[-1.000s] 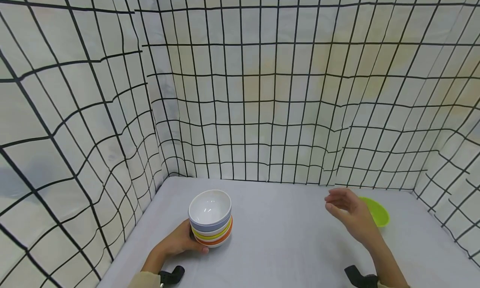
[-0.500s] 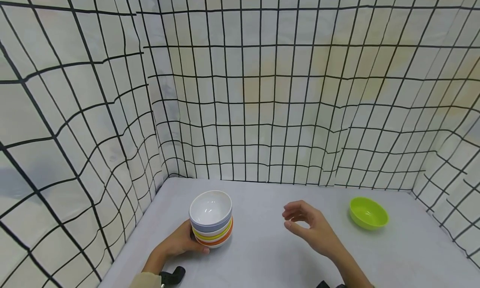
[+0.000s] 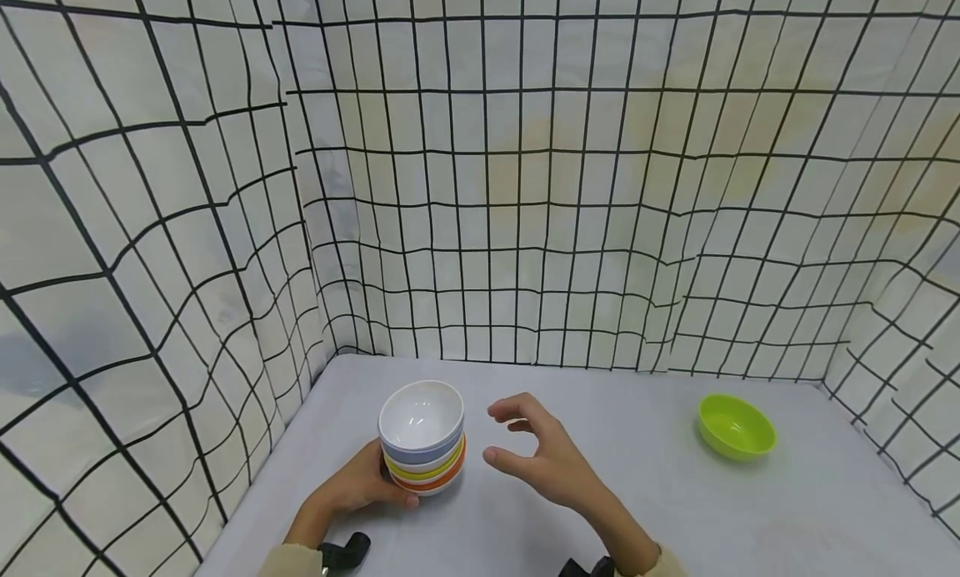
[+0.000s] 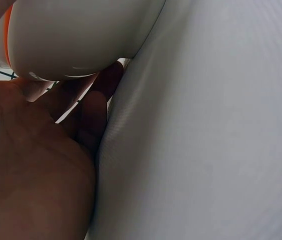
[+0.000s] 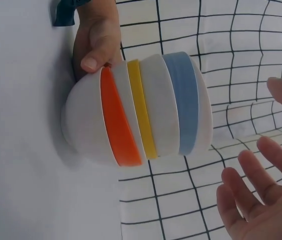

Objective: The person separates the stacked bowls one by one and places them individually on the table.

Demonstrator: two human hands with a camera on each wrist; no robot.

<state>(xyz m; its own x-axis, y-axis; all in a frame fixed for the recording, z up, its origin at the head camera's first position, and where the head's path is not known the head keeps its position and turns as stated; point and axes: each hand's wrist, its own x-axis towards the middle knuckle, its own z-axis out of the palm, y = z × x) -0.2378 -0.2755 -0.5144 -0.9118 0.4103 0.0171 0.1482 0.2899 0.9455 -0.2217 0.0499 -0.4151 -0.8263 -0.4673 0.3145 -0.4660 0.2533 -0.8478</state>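
Observation:
A stack of nested white bowls (image 3: 422, 431) stands on the table at left of centre. Coloured bands of blue, yellow and orange show around its sides, and the stack (image 5: 155, 107) sits slightly uneven in the right wrist view. My left hand (image 3: 362, 482) grips the lowest bowl from the left, thumb along its near side and fingers behind it. That bowl's white underside (image 4: 76, 37) fills the top of the left wrist view. Just right of the stack, my right hand (image 3: 546, 459) hovers apart from it, fingers and thumb spread with nothing between them.
A lime green bowl (image 3: 737, 428) rests upright by itself toward the right of the table. White cloth covers the tabletop (image 3: 675, 510). White walls with a black grid (image 3: 517, 227) enclose the back and both sides.
My right hand has travelled left from beside the green bowl to near the stack, and its fingers have spread wider. The left hand and the bowls have stayed put.

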